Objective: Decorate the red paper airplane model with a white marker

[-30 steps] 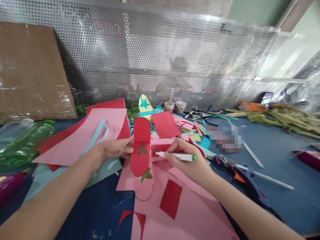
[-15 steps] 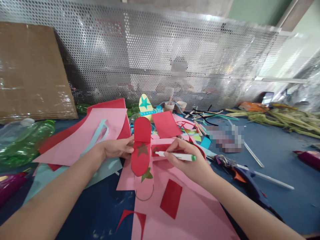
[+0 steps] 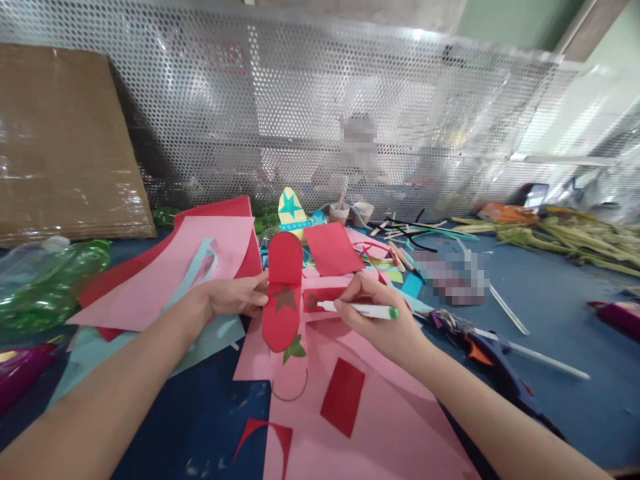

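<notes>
My right hand [image 3: 377, 313] pinches a white marker with a green end [image 3: 367, 311]. Its tip is at a dark round mark on a small red paper strip [image 3: 323, 295], which lies on pink paper [image 3: 390, 407]. At the left edge of a rounded red paper cut-out [image 3: 284, 327], the fingers of my left hand [image 3: 245, 293] are closed on it. A dark star is drawn on the cut-out, below a crease. Just under it, the pink paper shows a green star [image 3: 295, 350] and a curved line. My right fingers hide part of the strip.
Loose red scraps [image 3: 343, 398] lie on the pink paper. To the right are a glue gun [image 3: 500, 367] and thin clear sticks. Plastic bottles [image 3: 55, 287] and a pink sheet [image 3: 175, 273] are on the left. Two small cups [image 3: 363, 213] stand behind.
The marker and my right hand have shifted slightly to the right, and more of the dark round mark on the red strip shows. My left hand has stayed in place.
</notes>
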`<state>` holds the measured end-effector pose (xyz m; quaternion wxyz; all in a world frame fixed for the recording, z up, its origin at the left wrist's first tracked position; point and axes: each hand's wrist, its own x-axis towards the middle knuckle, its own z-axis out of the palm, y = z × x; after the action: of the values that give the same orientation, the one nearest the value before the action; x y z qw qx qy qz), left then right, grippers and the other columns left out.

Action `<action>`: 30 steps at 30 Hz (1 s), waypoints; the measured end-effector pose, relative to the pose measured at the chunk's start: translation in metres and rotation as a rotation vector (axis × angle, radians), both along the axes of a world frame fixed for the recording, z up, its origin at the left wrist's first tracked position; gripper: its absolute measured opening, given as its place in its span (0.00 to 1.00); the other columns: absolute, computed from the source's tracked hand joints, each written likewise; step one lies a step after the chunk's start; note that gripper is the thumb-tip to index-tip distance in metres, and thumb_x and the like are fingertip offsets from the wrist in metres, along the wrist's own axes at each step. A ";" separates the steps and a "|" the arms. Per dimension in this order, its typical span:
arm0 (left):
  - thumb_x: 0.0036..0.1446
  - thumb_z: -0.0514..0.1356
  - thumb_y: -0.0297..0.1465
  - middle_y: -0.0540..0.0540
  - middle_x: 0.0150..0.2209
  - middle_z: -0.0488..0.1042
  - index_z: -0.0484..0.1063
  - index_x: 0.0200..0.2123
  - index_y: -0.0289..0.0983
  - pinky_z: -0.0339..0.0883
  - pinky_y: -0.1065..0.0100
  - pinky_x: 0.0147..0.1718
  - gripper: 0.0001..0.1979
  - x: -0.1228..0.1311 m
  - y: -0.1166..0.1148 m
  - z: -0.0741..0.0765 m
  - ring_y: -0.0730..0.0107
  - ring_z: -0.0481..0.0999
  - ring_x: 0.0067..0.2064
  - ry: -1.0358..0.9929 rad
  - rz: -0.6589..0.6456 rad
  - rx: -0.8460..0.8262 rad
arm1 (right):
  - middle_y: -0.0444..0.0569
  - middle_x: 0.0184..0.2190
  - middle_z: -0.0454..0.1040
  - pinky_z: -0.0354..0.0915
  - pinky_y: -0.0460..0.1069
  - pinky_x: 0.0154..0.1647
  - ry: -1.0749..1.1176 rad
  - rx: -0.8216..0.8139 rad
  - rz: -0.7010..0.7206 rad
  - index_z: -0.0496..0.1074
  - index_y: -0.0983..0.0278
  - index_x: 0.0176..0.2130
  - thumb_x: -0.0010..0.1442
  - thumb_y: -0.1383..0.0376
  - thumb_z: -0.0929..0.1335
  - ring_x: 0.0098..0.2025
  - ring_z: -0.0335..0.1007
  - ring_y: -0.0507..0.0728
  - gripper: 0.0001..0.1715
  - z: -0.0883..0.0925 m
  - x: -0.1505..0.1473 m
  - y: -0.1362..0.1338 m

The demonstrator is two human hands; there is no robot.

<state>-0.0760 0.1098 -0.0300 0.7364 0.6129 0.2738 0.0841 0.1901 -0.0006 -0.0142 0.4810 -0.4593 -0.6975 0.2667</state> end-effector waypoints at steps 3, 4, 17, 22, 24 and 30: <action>0.46 0.68 0.42 0.43 0.54 0.69 0.45 0.64 0.46 0.66 0.68 0.41 0.48 0.001 -0.002 0.002 0.57 0.69 0.53 0.010 0.019 0.008 | 0.40 0.21 0.64 0.55 0.45 0.26 -0.020 -0.009 0.018 0.61 0.62 0.24 0.53 0.68 0.67 0.24 0.56 0.49 0.09 0.000 0.000 0.000; 0.46 0.68 0.42 0.43 0.54 0.69 0.45 0.64 0.46 0.66 0.67 0.41 0.48 0.001 -0.002 0.003 0.57 0.69 0.53 0.011 0.021 0.007 | 0.40 0.21 0.63 0.55 0.45 0.26 -0.017 -0.009 0.011 0.61 0.62 0.24 0.53 0.68 0.67 0.24 0.56 0.49 0.09 0.000 0.000 0.000; 0.43 0.70 0.42 0.42 0.54 0.68 0.46 0.64 0.45 0.67 0.68 0.39 0.49 0.001 -0.003 0.004 0.60 0.71 0.50 0.009 0.039 -0.006 | 0.40 0.21 0.63 0.55 0.44 0.22 0.050 -0.026 0.000 0.60 0.62 0.26 0.56 0.63 0.67 0.21 0.56 0.48 0.12 -0.003 0.001 0.002; 0.43 0.70 0.42 0.42 0.56 0.67 0.47 0.64 0.47 0.67 0.68 0.39 0.49 0.000 -0.001 0.001 0.58 0.71 0.51 0.007 0.041 -0.008 | 0.40 0.21 0.63 0.55 0.44 0.23 0.048 -0.008 -0.003 0.60 0.62 0.25 0.56 0.64 0.67 0.21 0.57 0.48 0.12 -0.003 0.001 0.003; 0.42 0.70 0.41 0.42 0.56 0.67 0.47 0.63 0.48 0.68 0.68 0.39 0.49 0.000 -0.001 0.001 0.58 0.71 0.51 0.013 0.043 -0.010 | 0.40 0.21 0.63 0.56 0.44 0.23 0.046 -0.002 -0.003 0.60 0.62 0.25 0.56 0.65 0.67 0.22 0.57 0.48 0.12 -0.002 0.001 0.002; 0.43 0.70 0.42 0.42 0.55 0.67 0.47 0.63 0.45 0.67 0.66 0.41 0.48 0.001 -0.003 0.004 0.58 0.71 0.51 0.024 0.043 -0.016 | 0.41 0.22 0.65 0.55 0.44 0.24 0.007 0.001 0.030 0.64 0.62 0.26 0.56 0.63 0.68 0.24 0.56 0.49 0.11 0.000 0.000 0.000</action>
<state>-0.0749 0.1066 -0.0258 0.7360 0.6018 0.2966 0.0904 0.1901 -0.0002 -0.0143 0.4796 -0.4478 -0.7027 0.2752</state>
